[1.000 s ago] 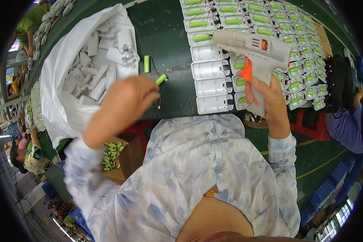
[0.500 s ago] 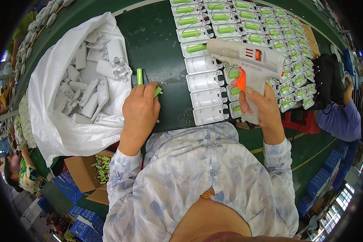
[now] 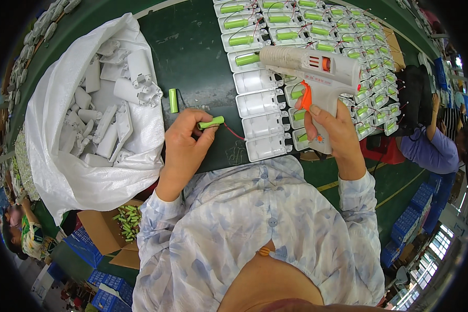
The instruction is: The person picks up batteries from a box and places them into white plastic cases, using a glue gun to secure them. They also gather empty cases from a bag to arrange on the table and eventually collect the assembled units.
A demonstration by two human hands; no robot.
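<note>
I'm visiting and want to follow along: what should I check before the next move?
1. Left hand holding a green cell: ok.
2. Red wire trailing off the held cell, toward the shells: ok.
3. Right hand gripping the glue gun: ok.
4. White shells without cells nearest the person: ok, four in the left column.
5. Glue gun hot: cannot tell.

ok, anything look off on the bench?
Nothing spilled that I can see. One loose green cell lies on the bench beside the white sack, apart from the rows of white shells where others sit. Pale scuffs mark the bench's near edge.
</note>
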